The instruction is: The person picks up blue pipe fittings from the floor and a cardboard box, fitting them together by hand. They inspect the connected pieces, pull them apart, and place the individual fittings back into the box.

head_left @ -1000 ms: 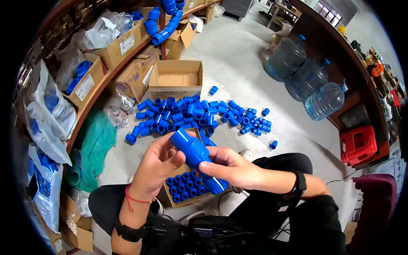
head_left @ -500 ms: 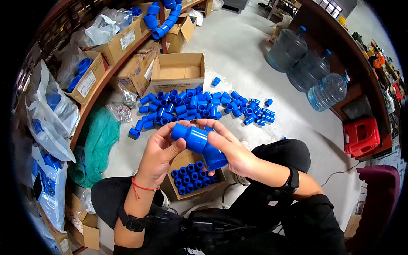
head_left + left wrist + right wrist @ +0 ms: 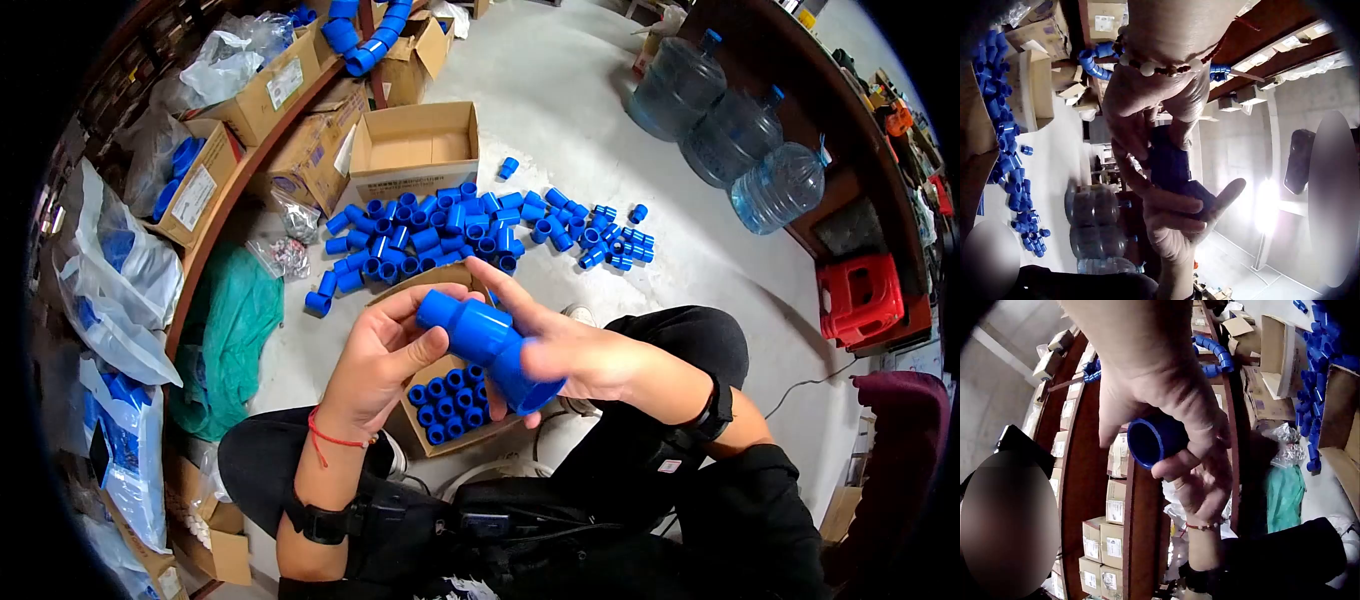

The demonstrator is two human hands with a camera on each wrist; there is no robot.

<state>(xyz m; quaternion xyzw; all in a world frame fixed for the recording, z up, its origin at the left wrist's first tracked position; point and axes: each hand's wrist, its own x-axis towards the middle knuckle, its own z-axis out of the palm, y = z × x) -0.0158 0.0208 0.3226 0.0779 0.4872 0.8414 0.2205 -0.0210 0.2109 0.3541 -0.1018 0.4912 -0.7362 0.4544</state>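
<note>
A storeroom or workshop: shelves of cartons, blue pipe fittings across the floor

Beyond the left hand and the right hand spreads a smooth, pale grey floor, shadowed in places to the right hand's right. A long, reddish-brown wooden shelf unit runs along the left hand's left side. A dark brown counter stands well off to the right hand's right; a curved, maroon, fabric-covered chair back rises right and slightly back from that hand. In the left wrist view, right of both hands, a glaring white light shines beside a pale grey surface, wall or ceiling unclear.
</note>
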